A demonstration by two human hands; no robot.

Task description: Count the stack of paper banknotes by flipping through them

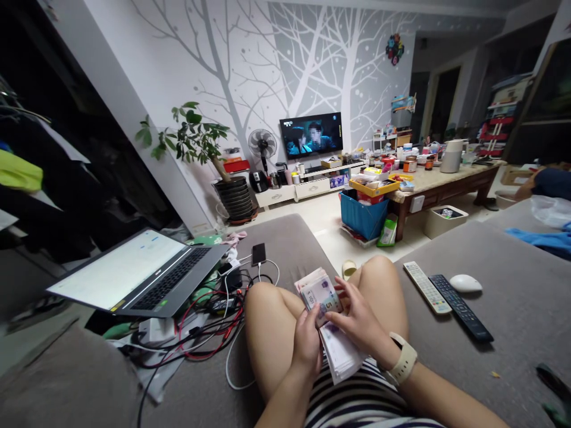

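A thick stack of banknotes (317, 291) rests over my lap, fanned at the top, with a note marked 5 facing up. My left hand (307, 340) grips the stack from below, thumb on its face. My right hand (357, 318), with a pale watch on the wrist, is curled over the notes, fingertips on the top one. A lower part of the bundle (341, 353) hangs down toward my striped top. I sit cross-legged on a grey sofa (504, 297).
An open laptop (143, 270) sits to the left above tangled cables (209, 333) and a phone (259, 254). Two remotes (446, 296) and a white mouse (465, 283) lie on the right cushion. A TV (311, 134), a potted plant (196, 139) and a cluttered coffee table (437, 178) stand beyond.
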